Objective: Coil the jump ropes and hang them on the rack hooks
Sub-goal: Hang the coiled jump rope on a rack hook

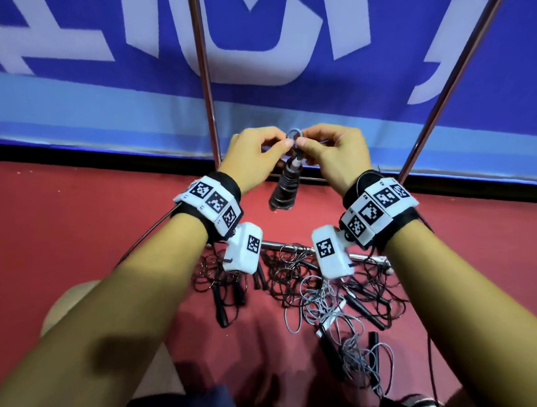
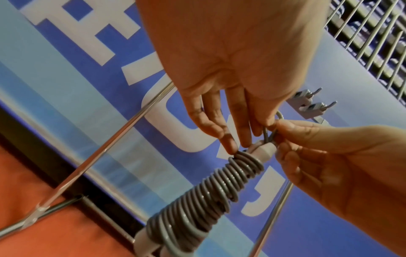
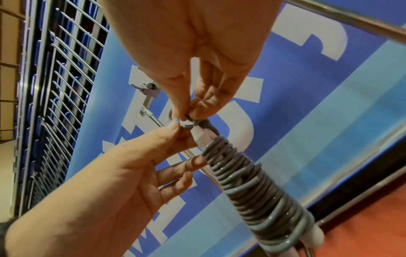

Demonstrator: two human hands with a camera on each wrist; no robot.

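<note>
Head view, nearest me: the uncoiled jump ropes lie tangled on the red floor below my wrists, black ones and a grey one, against the rack's low bar. Those are not yet coiled.

Farther out, both hands are raised between the rack's two uprights. My left hand pinches one side of the small grey loop at the top of the coiled grey rope; my right hand pinches the other side. The bundle, cord wound tightly round its pale handles, hangs down from my fingers.

I judge the coiling of this rope done and the hanging in hand. In the wrist views a hook sits just beyond the loop; I cannot tell whether the loop is over anything yet. Next I must hold the loop open and slip it onto the hook without loosening the wraps.
</note>
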